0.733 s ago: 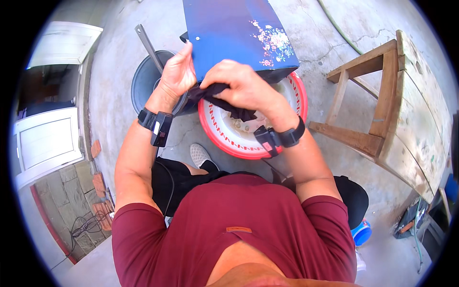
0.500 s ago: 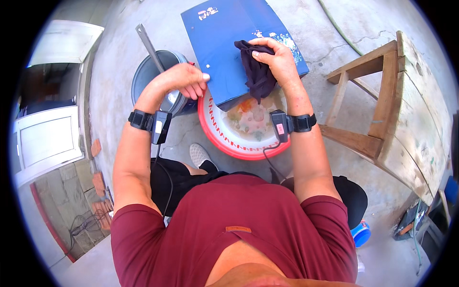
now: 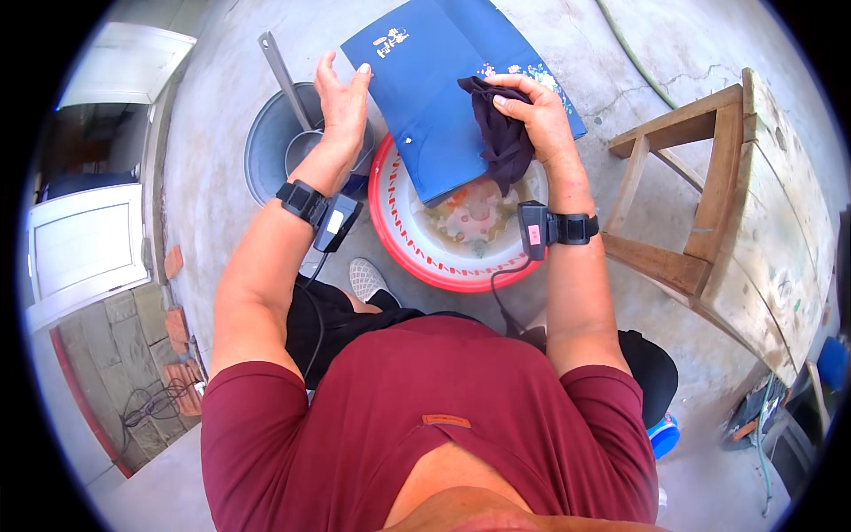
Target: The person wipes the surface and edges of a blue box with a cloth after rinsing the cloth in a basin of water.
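Note:
A dark, crumpled cloth (image 3: pixel 503 137) hangs from my right hand (image 3: pixel 542 120), pinched between thumb and fingers over the right part of a blue box (image 3: pixel 425 97). That box is flat-sided, with a floral print near its right corner and a small emblem near the far left one. Its near corner overhangs a white basin with a red rim (image 3: pixel 399 244), which holds cloudy water. Beside the box's left edge my left hand (image 3: pixel 344 105) is raised, fingers apart and holding nothing; its thumb tip is close to the edge, and I cannot tell whether they touch.
Left of the basin stands a grey metal bucket (image 3: pixel 259 151) with a long-handled ladle (image 3: pixel 285 80) in it. A wooden stool (image 3: pixel 700 199) lies on its side at the right. A green hose (image 3: pixel 636 58) runs across the concrete floor behind.
My left hand has lifted from near the basin's rim and moved farther away along the box's left edge, its fingers spreading. The right hand and cloth have shifted slightly right.

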The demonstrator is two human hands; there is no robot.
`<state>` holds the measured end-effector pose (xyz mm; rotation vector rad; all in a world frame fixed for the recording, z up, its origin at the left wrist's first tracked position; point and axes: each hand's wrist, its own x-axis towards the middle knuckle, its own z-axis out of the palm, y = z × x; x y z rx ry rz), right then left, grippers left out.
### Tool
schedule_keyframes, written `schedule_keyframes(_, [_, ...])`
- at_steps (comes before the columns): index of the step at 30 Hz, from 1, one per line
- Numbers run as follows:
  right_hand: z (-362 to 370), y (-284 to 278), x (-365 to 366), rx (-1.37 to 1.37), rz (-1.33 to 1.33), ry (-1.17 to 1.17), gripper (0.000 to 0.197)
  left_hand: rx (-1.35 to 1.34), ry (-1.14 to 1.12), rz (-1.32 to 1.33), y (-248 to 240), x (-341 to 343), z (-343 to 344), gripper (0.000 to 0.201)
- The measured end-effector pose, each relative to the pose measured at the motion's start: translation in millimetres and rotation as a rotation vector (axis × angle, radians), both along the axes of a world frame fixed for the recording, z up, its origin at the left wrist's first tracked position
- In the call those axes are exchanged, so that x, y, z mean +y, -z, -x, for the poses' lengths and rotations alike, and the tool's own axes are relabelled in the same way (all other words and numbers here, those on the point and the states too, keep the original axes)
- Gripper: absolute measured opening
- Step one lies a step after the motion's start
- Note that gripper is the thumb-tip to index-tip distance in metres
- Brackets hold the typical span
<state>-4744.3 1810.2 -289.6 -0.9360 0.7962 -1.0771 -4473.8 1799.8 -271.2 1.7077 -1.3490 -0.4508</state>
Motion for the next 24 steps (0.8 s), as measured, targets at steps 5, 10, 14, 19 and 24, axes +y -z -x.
schedule_keyframes(5, [13.2,3.2,-1.1,0.091,-0.009,-0.011,0.026,0.937,-0.285,-0.280,12.9,11.2,15.6,0.072])
schedule_keyframes(10, [29.0,0.1,-1.8,-0.001,0.011,0.020,0.025,0.882,-0.234,-0.535,33.8,27.1,26.8,0.065])
schedule_keyframes(14, [41.0,4.9,-8.2,0.030,0.088,0.044,0.027,1.180,0.136,-0.525,27.5,20.5,40.7,0.062])
schedule_keyframes(19, [37.5,-12.4,-3.4,0.075,0.049,0.129,0.032,1.117,0.168,-0.469,12.4,-6.2,49.2,0.061])
schedule_keyframes(24, [-27.1,-51.3,13.1,0.428,0.643,0.645,0.033,1.234,0.253,-0.335,-21.5,-9.6,77.7,0.055])
